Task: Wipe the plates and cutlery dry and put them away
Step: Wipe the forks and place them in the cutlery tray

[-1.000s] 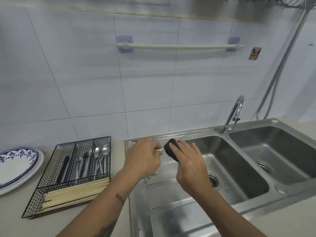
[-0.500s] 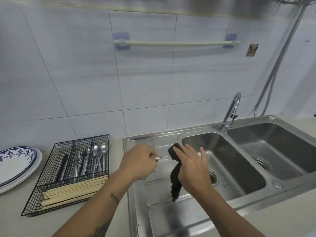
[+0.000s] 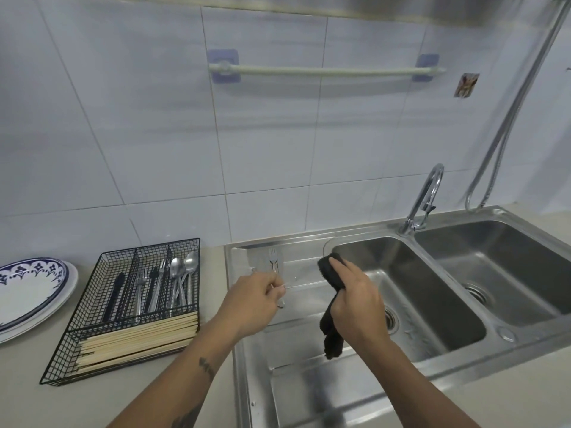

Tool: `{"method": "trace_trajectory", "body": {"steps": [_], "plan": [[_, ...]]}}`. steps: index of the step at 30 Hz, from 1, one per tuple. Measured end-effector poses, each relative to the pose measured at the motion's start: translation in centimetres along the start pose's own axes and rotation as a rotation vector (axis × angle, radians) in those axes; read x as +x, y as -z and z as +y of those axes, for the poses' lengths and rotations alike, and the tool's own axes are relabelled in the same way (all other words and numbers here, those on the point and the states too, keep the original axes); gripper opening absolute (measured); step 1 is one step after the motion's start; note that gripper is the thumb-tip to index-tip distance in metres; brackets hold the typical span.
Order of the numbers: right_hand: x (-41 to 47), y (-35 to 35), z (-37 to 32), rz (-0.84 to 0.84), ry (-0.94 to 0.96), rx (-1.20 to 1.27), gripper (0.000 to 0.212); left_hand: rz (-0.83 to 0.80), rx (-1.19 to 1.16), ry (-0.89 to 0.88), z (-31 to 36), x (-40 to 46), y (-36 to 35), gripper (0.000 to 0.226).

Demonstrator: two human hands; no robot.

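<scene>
Over the sink's drainboard (image 3: 296,341) you are mid-wipe on cutlery: your right hand (image 3: 355,301) grips the black cloth (image 3: 332,332), your left hand (image 3: 253,299) pinches a thin metal utensil (image 3: 304,284). Another fork (image 3: 273,262) lies on the drainboard. I judge the held piece goes next into the wire cutlery basket (image 3: 123,307), just left of the sink.

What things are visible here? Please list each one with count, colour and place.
plates: a stack, count unclear, white with blue pattern, counter far left
wire tray: one, black, counter beside sink
spoons and forks: several, silver, tray's rear compartments
chopsticks: many, pale wood, tray's front compartment
fork: one, silver, on drainboard
sink: one, steel, double basin
faucet: one, chrome, behind basins
towel bar: one, pale, on wall
cloth: one, black, in right hand
left hand: pinches a thin silver utensil
right hand: grips cloth
</scene>
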State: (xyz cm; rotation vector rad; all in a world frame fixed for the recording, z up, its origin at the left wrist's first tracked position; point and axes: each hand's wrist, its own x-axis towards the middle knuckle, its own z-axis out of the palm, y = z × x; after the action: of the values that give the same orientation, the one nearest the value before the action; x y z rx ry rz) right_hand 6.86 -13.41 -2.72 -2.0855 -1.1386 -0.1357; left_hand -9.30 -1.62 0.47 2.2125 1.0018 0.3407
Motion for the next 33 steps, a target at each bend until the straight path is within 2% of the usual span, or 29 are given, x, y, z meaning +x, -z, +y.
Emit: {"method": "trace_trajectory", "body": {"steps": [3, 6, 8, 11, 15, 17, 20, 24, 29, 33], "plan": [[-0.1, 0.4, -0.2, 0.002, -0.005, 0.086, 0.069, 0.067, -0.260, 0.100, -0.3, -0.1, -0.6, 0.025], [-0.3, 0.5, -1.5, -0.027, 0.038, 0.119, 0.066, 0.187, -0.593, 0.225, 0.1, 0.1, -1.1, 0.021], [-0.3, 0.2, -2.6, -0.049, 0.068, 0.121, 0.064, 0.247, -0.690, 0.263, 0.2, 0.5, -1.4, 0.016], [-0.5, -0.5, -4.2, -0.088, 0.111, 0.120, 0.065, 0.253, -0.849, 0.313, 1.0, 0.8, -1.5, 0.009], [-1.2, -1.9, -5.3, -0.134, 0.218, 0.010, 0.069, 0.238, -1.048, 0.369, 2.1, 0.9, -0.8, 0.024], [-1.3, -2.2, -4.6, -0.150, 0.207, -0.064, 0.072, 0.237, -1.130, 0.415, 1.9, 0.8, -0.4, 0.016], [-1.2, -2.0, -3.4, -0.164, 0.127, -0.125, 0.072, 0.243, -1.200, 0.453, 1.1, 0.7, -0.6, 0.011], [-1.3, -2.4, -4.5, -0.128, 0.259, -0.109, 0.071, 0.234, -1.292, 0.447, 1.1, 0.9, -0.7, 0.011], [0.0, -1.7, -2.4, -0.150, 0.114, -0.123, 0.069, 0.301, -1.161, 0.361, 0.2, 1.2, -0.4, 0.006], [-0.1, -1.8, -3.6, -0.075, 0.187, -0.075, 0.068, 0.329, -1.211, 0.432, -0.2, 1.6, -0.9, 0.009]]}}
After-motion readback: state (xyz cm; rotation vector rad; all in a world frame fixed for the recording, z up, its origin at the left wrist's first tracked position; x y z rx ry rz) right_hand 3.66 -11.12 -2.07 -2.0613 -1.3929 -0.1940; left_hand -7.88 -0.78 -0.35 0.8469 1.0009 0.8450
